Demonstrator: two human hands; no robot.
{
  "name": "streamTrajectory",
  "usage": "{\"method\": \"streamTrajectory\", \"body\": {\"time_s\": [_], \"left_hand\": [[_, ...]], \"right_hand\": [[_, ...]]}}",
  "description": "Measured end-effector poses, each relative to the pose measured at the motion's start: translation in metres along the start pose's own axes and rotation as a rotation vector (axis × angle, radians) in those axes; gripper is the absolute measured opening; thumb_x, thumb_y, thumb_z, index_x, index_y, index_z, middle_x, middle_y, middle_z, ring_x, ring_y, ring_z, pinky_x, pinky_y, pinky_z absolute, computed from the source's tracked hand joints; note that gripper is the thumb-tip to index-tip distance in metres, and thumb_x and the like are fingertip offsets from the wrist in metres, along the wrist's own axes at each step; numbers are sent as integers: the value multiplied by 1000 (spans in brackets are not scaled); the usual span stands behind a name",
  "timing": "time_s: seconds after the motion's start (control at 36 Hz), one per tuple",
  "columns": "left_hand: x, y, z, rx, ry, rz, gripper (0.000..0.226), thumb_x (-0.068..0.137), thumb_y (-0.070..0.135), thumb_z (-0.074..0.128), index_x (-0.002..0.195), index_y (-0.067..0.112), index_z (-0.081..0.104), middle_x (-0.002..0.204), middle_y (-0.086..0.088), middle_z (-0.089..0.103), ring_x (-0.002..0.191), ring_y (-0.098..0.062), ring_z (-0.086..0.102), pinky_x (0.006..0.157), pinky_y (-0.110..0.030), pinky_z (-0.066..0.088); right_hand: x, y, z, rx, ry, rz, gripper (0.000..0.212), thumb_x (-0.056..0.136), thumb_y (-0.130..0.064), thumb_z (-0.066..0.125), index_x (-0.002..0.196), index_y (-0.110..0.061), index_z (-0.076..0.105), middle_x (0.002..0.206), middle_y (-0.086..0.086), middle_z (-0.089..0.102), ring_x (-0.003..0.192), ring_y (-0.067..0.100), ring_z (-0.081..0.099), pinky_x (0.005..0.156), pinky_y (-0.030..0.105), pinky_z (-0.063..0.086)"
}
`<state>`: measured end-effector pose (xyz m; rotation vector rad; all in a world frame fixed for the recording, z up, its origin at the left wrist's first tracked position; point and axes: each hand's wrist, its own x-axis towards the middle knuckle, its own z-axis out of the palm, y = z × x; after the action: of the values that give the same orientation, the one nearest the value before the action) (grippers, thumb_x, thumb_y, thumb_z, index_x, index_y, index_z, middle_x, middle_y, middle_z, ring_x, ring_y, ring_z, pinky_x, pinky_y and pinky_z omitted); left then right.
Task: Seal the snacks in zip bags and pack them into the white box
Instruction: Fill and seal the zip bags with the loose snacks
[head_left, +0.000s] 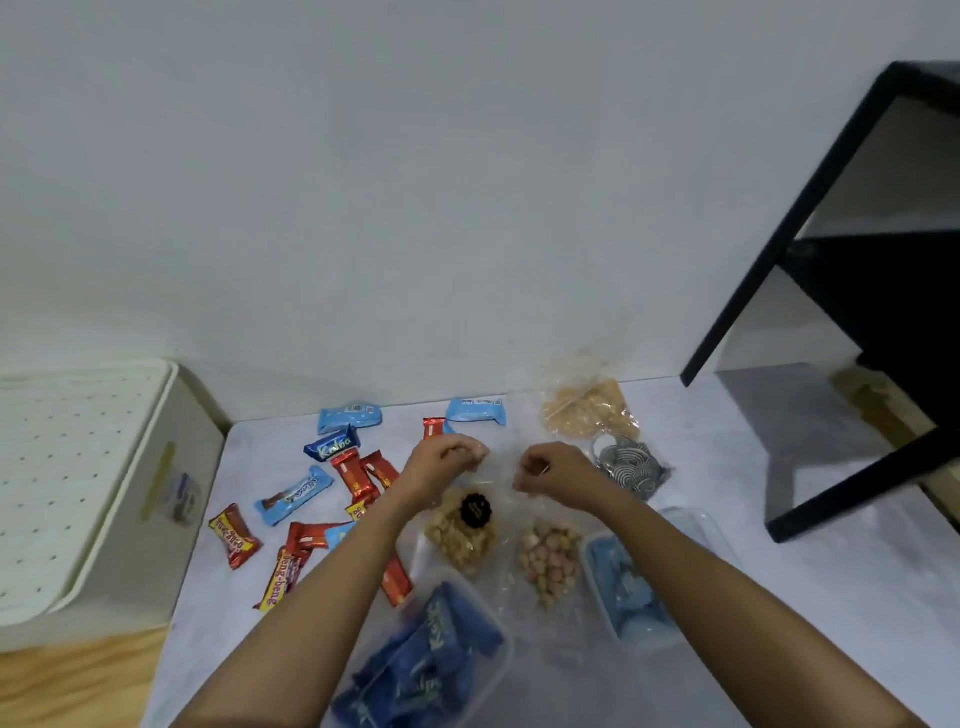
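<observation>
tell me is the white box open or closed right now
Closed: the white box at the left has its perforated lid sitting flat over the top, and nothing inside shows.

Head view: one wide-angle camera, worn on the person's head, faces forward and down at a pale surface (727, 597) from close above.
The white box (93, 493) lies at the frame's left edge. Right of it, both forearms enter from the bottom edge, and the left hand (441, 467) and right hand (558, 475) pinch a clear zip bag (496, 480) near centre. Beyond the box a pale wall (415, 182) fills the upper half; straight lines bow toward the edges.
</observation>
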<state>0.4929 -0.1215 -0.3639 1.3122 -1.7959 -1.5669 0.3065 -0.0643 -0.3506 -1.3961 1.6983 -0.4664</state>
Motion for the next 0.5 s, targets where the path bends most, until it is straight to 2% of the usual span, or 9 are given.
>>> {"method": "streamTrajectory", "body": {"time_s": [0.06, 0.17, 0.22, 0.31, 0.36, 0.42, 0.5], "left_hand": [[-12, 5, -7, -80, 84, 13, 15, 89, 17, 59, 98, 12, 70, 93, 1, 69, 87, -10, 63, 79, -19, 50], [-25, 3, -10, -215, 236, 10, 13, 87, 17, 61, 91, 24, 71, 88, 4, 73, 90, -17, 66, 84, -28, 52], [-28, 1, -6, -237, 291, 19, 15, 87, 16, 62, 88, 27, 72, 82, 7, 74, 86, -15, 65, 81, -23, 52], [-31, -1, 1, -267, 351, 23, 13, 88, 15, 60, 94, 19, 71, 78, 11, 73, 78, -9, 61, 71, -13, 51], [-33, 0, 6, -268, 369, 41, 18, 88, 14, 59, 103, 12, 69, 88, 9, 71, 83, -5, 63, 77, -14, 51], [-33, 0, 10, -260, 389, 52, 21, 88, 14, 59, 107, 10, 68, 99, 3, 70, 92, -5, 63, 85, -16, 50], [-31, 1, 13, -258, 394, 41, 27, 88, 16, 59, 112, 5, 65, 111, -3, 67, 103, -10, 61, 95, -23, 48]], "right_hand": [[0, -8, -13, 19, -31, -43, 12, 80, -10, 70, 73, -15, 62, 65, -3, 60, 58, 6, 56, 51, 9, 44], [4, -14, -28, 119, 26, -71, 16, 77, -10, 73, 66, -18, 64, 60, -1, 62, 53, 4, 57, 52, 17, 49], [7, -12, -29, 182, 90, -91, 17, 74, -8, 76, 64, -19, 67, 57, -1, 62, 50, 1, 57, 58, 20, 51], [10, -8, -27, 229, 130, -111, 4, 72, -5, 76, 74, -6, 73, 56, -6, 63, 49, -5, 57, 61, 17, 52], [11, -5, -25, 263, 152, -110, 9, 72, -2, 76, 80, 0, 73, 58, -7, 65, 51, -4, 59, 62, 15, 53], [12, -2, -24, 285, 174, -110, 14, 72, 2, 75, 85, 4, 71, 61, -1, 65, 51, -4, 60, 59, 13, 53], [12, 1, -22, 295, 213, -116, 12, 71, 4, 74, 82, 4, 71, 60, 2, 63, 48, -4, 59, 57, 13, 52]]}}
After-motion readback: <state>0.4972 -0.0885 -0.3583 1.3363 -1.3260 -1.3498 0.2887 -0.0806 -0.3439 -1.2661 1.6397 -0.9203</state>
